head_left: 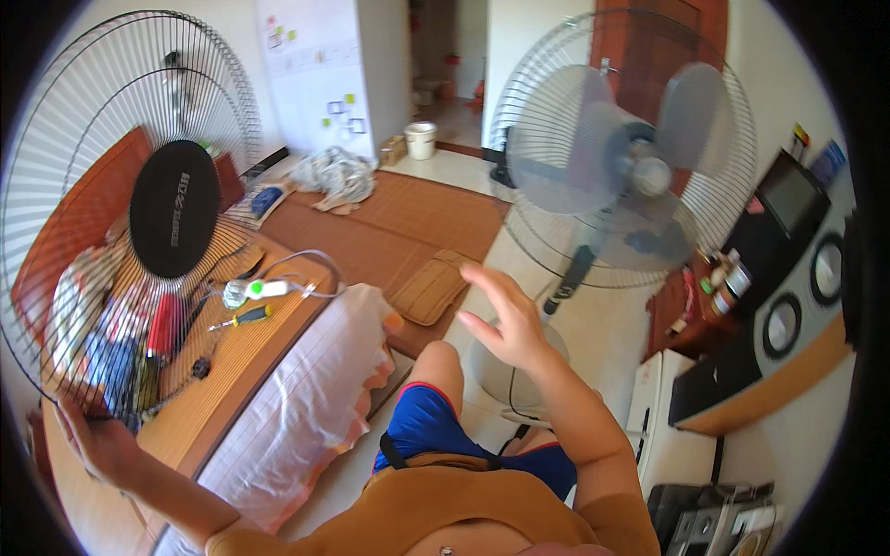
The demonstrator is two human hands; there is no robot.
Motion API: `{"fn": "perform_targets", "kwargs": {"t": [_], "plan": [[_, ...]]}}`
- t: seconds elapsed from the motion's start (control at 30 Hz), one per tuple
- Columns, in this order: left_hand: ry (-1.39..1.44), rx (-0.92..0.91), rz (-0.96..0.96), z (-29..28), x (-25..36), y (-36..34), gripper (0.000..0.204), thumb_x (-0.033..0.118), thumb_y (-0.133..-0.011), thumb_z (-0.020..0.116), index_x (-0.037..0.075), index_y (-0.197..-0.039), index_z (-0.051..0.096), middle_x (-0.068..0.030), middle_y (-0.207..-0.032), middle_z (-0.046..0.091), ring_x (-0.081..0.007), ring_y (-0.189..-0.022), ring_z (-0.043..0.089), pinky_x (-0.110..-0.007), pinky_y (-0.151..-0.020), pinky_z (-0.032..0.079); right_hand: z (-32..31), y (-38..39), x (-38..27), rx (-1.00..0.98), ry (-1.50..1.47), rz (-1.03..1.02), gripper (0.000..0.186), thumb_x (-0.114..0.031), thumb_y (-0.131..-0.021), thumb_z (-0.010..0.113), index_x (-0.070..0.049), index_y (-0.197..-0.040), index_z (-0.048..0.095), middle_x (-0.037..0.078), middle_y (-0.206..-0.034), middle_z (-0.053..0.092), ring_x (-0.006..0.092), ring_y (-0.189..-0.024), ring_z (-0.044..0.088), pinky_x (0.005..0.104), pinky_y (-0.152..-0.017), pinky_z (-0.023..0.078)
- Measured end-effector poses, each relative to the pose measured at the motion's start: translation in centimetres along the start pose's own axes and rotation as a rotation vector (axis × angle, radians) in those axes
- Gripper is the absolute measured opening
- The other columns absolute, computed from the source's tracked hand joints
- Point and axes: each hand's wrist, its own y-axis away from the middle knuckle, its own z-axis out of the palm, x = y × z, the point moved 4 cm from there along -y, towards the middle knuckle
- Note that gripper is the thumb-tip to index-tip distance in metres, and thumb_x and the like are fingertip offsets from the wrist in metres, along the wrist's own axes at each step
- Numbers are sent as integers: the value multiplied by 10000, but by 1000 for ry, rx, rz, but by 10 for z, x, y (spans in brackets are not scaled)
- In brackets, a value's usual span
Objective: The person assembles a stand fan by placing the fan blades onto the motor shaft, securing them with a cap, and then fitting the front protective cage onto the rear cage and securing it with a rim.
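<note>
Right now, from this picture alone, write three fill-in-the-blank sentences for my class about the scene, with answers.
1. The left hand touches the wire guard, whose central disc is coloured ____.
2. The right hand holds ____.
3. The yellow-and-black tool on the wooden surface is a ____.
Missing words: black; nothing; screwdriver.

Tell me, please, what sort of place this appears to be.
Probably a lived-in room of a home, perhaps a bedroom: it has a brown mat with rumpled cloth on it, a dark screen and a tall speaker.
</note>
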Motion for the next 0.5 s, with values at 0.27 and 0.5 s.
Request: {"fn": "perform_targets", "kwargs": {"t": [0.27, 0.5], "plan": [[860, -329, -572, 49, -39, 34, 223, 220, -939, 447, 20, -1037, 460, 0, -720, 367, -98, -617, 330, -257, -563, 309, -27, -21, 19, 188, -923, 308, 948, -472, -775, 636, -76, -1411, 55, 211, -1404, 233, 318, -1295, 263, 434, -1016, 259], [1072, -615, -734, 174, -89, 100, 227, 283, -902, 512, 77, -993, 540, 10, -844, 513, -84, -572, 355, -212, -490, 316, -124, 6, -29, 637, -940, 262, 651, -428, -841, 544, -60, -1321, 305, 110, -1117, 520, 220, -984, 548, 316, -730, 492]]}}
